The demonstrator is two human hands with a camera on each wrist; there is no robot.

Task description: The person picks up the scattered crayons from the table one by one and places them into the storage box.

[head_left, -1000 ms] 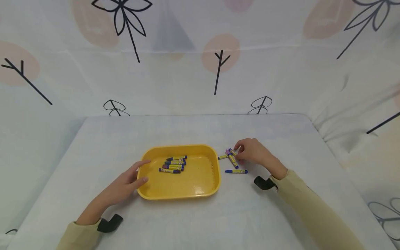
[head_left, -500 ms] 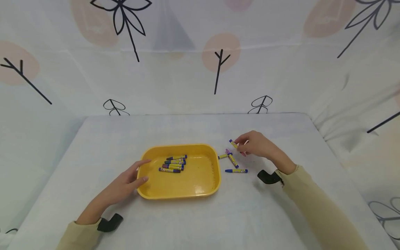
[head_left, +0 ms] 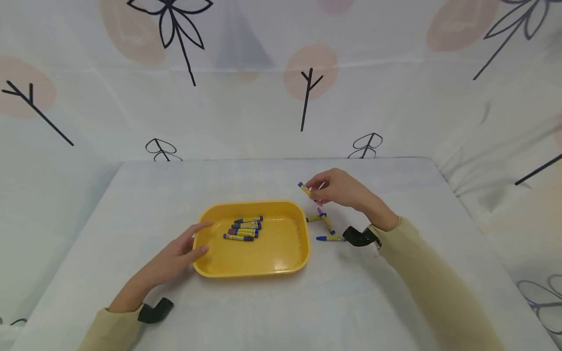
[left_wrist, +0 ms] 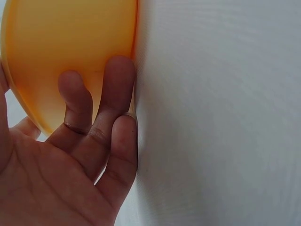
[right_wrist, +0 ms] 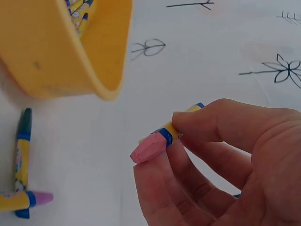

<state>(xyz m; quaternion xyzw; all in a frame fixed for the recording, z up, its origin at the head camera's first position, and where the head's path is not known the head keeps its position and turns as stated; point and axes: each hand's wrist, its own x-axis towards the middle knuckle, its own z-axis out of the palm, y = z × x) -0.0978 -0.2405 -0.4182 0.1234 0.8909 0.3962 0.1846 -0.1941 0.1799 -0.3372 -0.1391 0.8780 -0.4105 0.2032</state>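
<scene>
Nearest, the left hand (head_left: 169,262) holds the left end of the yellow, round-cornered, shallow plastic tray (head_left: 268,253), thumb and forefinger over its rim, other fingers bent against the outer wall. On the tray floor, left of its middle, several short yellow-and-blue wrapped wax crayons (head_left: 239,238) lie in a loose row, roughly along its length.

Just right of the tray, a blue-tipped crayon (head_left: 327,239) lies roughly parallel to the tray's long side. A little farther back, near the tray's right wall, two crayons (right_wrist: 23,179) cross, one tipped purple, one dark.

Beyond the tray's far right corner, the right hand (head_left: 341,189) pinches a pink-tipped, yellow-wrapped wax crayon (right_wrist: 164,136), thumb against fingers, apparently lifted off the table. The tray's interior lies nearer and to the left of it. The pink-tipped crayon's long axis slants: blue end away and left, pink tip back toward the person and right. Of the two hands, only the right has a crayon.
</scene>
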